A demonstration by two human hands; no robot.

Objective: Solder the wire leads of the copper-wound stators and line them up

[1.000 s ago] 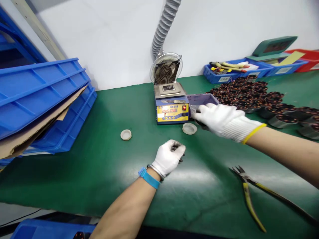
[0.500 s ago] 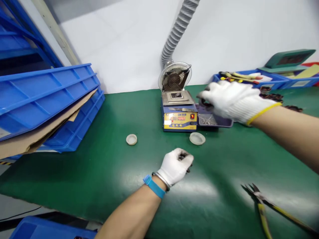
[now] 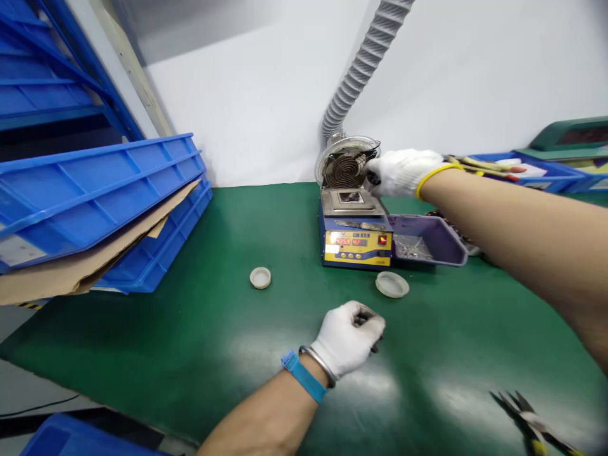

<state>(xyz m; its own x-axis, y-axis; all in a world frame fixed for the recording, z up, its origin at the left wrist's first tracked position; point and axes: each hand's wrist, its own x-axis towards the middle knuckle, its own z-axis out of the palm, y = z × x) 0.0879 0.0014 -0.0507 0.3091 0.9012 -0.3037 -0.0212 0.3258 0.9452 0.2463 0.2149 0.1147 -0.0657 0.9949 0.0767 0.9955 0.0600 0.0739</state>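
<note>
My left hand, in a white glove with darkened fingertips, is closed over the middle of the green table. Small dark parts show between its fingers; their kind is unclear. My right hand, gloved too, is at the back right of a blue and yellow solder pot, beside its round fume hood. A small dark round part, perhaps a coil, is pinched in its fingers. The pot's square opening lies to the left of and below that hand. A flat metal strip rests on the pot's front ledge.
Two shallow white dishes stand before the pot. A purple tray with metal bits sits at its right. Cutting pliers lie front right. Blue crates with cardboard are stacked left. A ribbed duct rises behind.
My right hand has moved left and back, from above the purple tray to beside the fume hood, with the dark part still in it. My left hand keeps its closed pose; the view has shifted slightly.
</note>
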